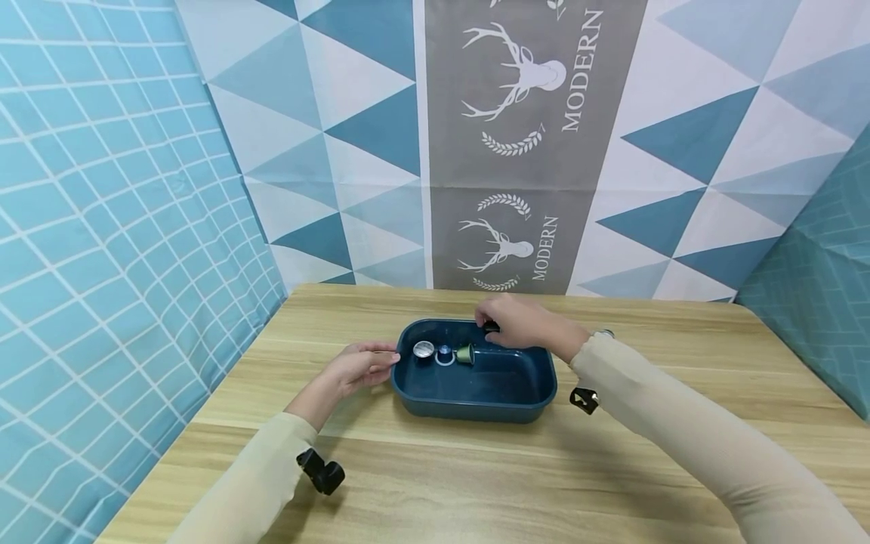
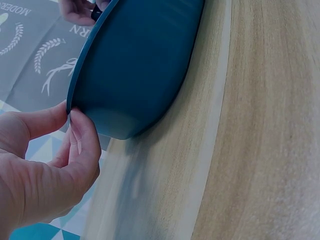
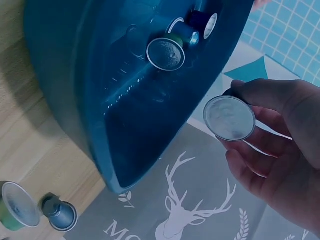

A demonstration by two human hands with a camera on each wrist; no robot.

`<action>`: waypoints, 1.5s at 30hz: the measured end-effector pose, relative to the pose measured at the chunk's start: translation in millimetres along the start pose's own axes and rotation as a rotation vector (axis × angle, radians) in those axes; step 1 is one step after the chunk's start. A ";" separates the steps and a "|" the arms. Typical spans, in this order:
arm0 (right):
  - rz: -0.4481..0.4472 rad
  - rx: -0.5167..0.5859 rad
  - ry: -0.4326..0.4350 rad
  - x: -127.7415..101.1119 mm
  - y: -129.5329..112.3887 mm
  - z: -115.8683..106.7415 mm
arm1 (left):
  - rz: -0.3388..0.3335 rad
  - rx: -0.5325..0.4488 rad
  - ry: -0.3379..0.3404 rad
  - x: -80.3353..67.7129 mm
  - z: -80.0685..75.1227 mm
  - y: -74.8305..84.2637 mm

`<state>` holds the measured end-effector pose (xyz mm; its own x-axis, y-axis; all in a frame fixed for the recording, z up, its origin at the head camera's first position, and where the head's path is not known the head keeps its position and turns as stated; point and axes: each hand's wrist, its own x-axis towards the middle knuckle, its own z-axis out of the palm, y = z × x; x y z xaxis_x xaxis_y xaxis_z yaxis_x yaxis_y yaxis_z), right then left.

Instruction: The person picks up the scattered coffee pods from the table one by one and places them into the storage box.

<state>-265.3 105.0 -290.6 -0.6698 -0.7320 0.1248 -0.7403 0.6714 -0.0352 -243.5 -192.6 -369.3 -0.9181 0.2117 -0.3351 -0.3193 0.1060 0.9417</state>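
Observation:
My left hand (image 1: pixel 360 365) pinches the left rim of a dark blue plastic basin (image 1: pixel 469 412) between thumb and fingers, as the left wrist view shows close up. Over the basin's far rim in the head view, my right hand (image 1: pixel 519 321) holds a black coffee capsule (image 1: pixel 491 326). Its round silver lid (image 3: pixel 229 118) faces the right wrist camera. Inside the basin, toward its left end, lie a green capsule (image 1: pixel 465 353), a lighter blue capsule (image 3: pixel 185 34) and a dark blue capsule (image 3: pixel 200 22), close together.
Outside the basin, a green capsule (image 3: pixel 19 205) and a blue capsule (image 3: pixel 60 214) stand on the wooden table (image 1: pixel 435 483), mostly hidden behind the right sleeve in the head view. Patterned cloth walls (image 1: pixel 367 151) rise behind the table and at both sides.

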 end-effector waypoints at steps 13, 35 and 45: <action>-0.003 -0.032 -0.119 20.8 -3.3 3.8 | -0.003 -0.009 0.005 1.4 -0.9 -2.7; 0.057 -0.033 -0.236 34.3 -4.0 19.9 | -0.013 -0.002 0.020 3.5 0.7 -0.4; 0.092 -0.071 -0.286 40.6 -5.4 25.0 | -0.017 -0.007 0.022 3.5 -0.3 0.5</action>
<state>-290.0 68.8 -310.1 -0.7305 -0.6639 -0.1603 -0.6766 0.7354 0.0374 -247.0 -192.1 -370.0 -0.9175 0.1886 -0.3501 -0.3361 0.1026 0.9362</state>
